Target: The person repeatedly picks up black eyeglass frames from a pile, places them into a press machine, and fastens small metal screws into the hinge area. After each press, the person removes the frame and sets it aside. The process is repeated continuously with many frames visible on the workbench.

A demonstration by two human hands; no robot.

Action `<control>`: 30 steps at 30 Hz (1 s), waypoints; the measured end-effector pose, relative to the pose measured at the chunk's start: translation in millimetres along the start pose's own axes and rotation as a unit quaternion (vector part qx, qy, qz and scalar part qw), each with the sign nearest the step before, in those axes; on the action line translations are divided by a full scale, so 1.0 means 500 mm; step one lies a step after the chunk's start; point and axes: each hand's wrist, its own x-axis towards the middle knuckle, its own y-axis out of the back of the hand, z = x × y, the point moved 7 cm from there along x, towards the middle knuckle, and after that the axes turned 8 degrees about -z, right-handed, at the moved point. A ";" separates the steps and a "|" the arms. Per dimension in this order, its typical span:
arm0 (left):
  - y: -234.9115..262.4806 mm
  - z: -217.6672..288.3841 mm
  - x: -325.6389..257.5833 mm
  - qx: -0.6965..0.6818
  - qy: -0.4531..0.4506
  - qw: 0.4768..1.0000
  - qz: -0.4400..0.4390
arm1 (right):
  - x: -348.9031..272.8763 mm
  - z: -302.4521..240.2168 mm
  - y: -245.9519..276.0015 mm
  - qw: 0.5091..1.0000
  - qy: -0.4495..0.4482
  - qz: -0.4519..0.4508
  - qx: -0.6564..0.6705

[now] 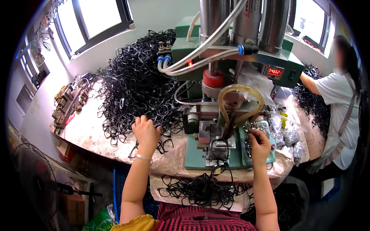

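Note:
My left hand (145,133) is at the near edge of a big heap of black eyeglass frames (135,84), fingers curled down; whatever they hold is hidden. With thumb and fingers pinched together, my right hand (260,144) is at a pile of tiny silvery metal parts (252,127) on the right side of the green press (192,154). Anything in that pinch is too small to name. Between my hands, a black eyeglass frame (213,153) sits at the metal fixture (210,134) under the press head, part of it hanging over the front edge.
More black frames (204,188) lie just before me. Metal blocks (67,104) line the table's left edge. Bags of small parts (291,137) stand right of the press. A fan (36,179) is at lower left. A co-worker in a white shirt (339,92) works at far right.

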 end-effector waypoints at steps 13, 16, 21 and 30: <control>-0.029 -0.052 -0.006 -0.518 -0.085 0.851 -0.017 | -0.102 -0.141 0.086 0.990 0.083 -0.036 -0.106; -0.118 -0.061 0.026 -0.678 -0.002 0.706 -0.203 | -0.030 -0.222 -0.028 0.979 0.165 -0.095 -0.072; 0.002 -0.044 0.015 -0.303 -0.172 0.934 0.081 | -0.021 -0.158 -0.112 0.984 0.061 -0.085 0.142; 0.097 -0.114 0.094 -0.691 0.021 0.705 0.155 | -0.034 -0.186 -0.147 0.951 -0.015 -0.130 0.281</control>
